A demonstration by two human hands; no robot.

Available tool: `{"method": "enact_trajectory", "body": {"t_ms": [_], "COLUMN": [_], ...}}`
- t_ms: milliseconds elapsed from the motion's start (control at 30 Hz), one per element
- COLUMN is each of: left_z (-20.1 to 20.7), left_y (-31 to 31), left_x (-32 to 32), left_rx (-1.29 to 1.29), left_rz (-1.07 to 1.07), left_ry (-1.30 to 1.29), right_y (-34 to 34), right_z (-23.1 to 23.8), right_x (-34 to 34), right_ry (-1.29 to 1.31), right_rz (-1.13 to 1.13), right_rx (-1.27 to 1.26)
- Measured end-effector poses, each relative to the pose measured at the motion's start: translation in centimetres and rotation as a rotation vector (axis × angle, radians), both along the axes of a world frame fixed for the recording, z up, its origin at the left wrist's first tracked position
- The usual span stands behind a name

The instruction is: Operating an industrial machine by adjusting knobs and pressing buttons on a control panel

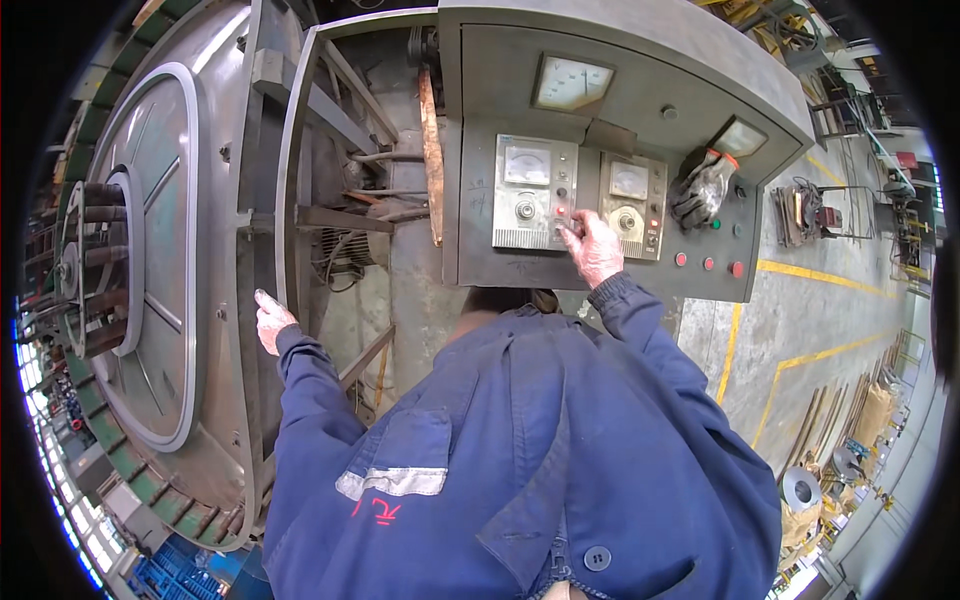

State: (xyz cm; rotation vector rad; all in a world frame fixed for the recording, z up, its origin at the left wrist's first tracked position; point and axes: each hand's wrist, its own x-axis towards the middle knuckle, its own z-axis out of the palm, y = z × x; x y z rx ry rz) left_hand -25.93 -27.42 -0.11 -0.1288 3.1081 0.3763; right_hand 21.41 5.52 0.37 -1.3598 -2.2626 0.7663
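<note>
My right hand (597, 250) is at the lower right corner of the left speed controller (515, 205), a pale module with a small dial meter and a round knob (525, 210). Its thumb and fingers are pinched together at the small switch area there; the fingertips hide what they hold. Beside it sits a second, similar controller (630, 200) with its own knob (626, 222). Away to the left, my left hand (272, 322) has its fingers stretched out at the grey metal frame (262, 370) beside the large round machine (225, 400).
The grey control console (600, 275) bears a larger meter (572, 82), red push buttons (709, 264) and dark gloves (703, 190) with orange trim. Between machine and console stand a bent metal guard frame (290, 170) and a wooden strip (430, 150). Yellow lines (815, 277) mark the floor at right.
</note>
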Motion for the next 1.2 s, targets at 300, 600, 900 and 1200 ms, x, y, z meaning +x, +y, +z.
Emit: {"method": "enact_trajectory", "body": {"t_ms": [300,600,900,1200], "left_z": [-0.9,-0.5,0.0,0.1], "left_y": [0.0,-0.1,-0.8,-0.8], "left_x": [-0.2,-1.2,-1.1,-1.2], "left_rx": [-0.008,-0.042,0.035,0.025], "left_rz": [-0.025,0.033,0.052,0.058], "left_ry": [0.072,0.052,0.012,-0.001], "right_y": [0.6,0.4,0.9,0.7], "right_z": [0.3,0.2,-1.2,-0.3], "right_x": [-4.4,-6.5,-7.1,-7.7], "right_ry": [-0.071,-0.117,-0.109,-0.211], "right_rz": [0.141,0.159,0.229,0.225], "right_rx": [0.034,-0.041,0.052,-0.001]}}
